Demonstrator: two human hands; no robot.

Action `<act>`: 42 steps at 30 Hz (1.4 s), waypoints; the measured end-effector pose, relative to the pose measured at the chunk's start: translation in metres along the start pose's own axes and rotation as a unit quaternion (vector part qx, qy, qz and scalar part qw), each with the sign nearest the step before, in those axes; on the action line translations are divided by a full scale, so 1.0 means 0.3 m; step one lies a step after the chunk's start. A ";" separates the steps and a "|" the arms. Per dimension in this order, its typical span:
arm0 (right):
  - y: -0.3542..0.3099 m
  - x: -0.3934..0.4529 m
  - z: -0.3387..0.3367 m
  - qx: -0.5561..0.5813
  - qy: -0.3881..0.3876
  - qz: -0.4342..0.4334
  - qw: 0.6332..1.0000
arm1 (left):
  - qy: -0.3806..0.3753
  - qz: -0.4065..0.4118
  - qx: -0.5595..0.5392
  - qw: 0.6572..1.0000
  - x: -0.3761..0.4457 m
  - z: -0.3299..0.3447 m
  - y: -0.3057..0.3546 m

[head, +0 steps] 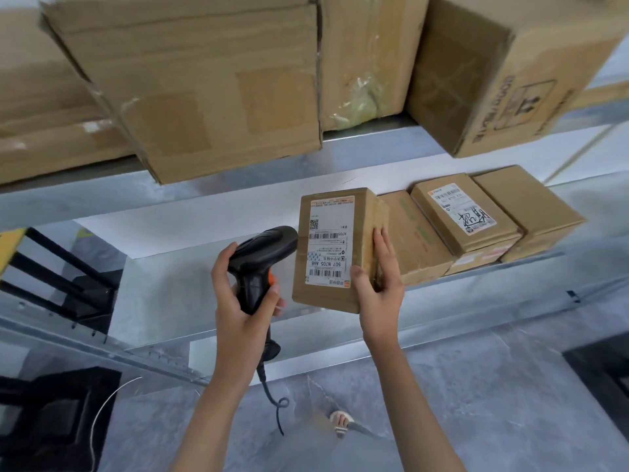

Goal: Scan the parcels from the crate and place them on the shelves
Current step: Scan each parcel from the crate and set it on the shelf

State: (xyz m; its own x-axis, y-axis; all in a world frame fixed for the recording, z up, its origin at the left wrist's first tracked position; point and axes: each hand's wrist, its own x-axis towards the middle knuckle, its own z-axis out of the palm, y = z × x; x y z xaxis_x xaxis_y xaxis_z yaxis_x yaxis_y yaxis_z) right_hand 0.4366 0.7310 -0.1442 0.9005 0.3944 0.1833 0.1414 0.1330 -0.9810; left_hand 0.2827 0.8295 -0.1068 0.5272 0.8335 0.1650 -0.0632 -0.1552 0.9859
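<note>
Parcel held up for scanning at the shelf's front edge.
The right hand [377, 281] has its fingers clamped on the parcel [335, 253]; the left hand [243, 301] grips the scanner [262, 258], muzzle just beside the label. Stacked small boxes [476, 219] crowd the shelf [190, 233] toward its right end; large cartons [204, 83] overhang above.

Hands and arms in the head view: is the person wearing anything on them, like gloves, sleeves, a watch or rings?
Nothing worn shows. The left hand and the right hand are both bare, with no gloves, and no rings or wristbands are visible. Both forearms are uncovered right down to the bottom edge of the picture, so no sleeve shows. No markings can be made out on them.
</note>
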 end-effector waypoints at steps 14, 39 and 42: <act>-0.096 -0.252 -0.254 -0.051 0.212 0.055 0.974 | -0.162 -0.071 -0.072 0.981 0.003 0.132 -0.001; -0.288 -0.294 -1.250 0.001 0.468 0.019 0.884 | -0.479 0.002 -0.125 0.869 -0.431 1.370 0.171; -0.297 -0.299 -1.364 0.008 0.481 0.016 0.877 | -0.493 -0.001 -0.120 0.861 -0.480 1.481 0.199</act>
State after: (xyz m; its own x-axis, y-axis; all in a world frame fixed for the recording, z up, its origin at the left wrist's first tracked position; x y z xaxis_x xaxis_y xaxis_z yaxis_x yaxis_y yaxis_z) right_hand 0.5116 0.3117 -0.0993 0.8351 -0.5500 0.0097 0.1113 0.1517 -0.9821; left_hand 0.5793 0.4646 -0.0847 0.9837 -0.0414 0.1750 -0.1725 0.0589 0.9833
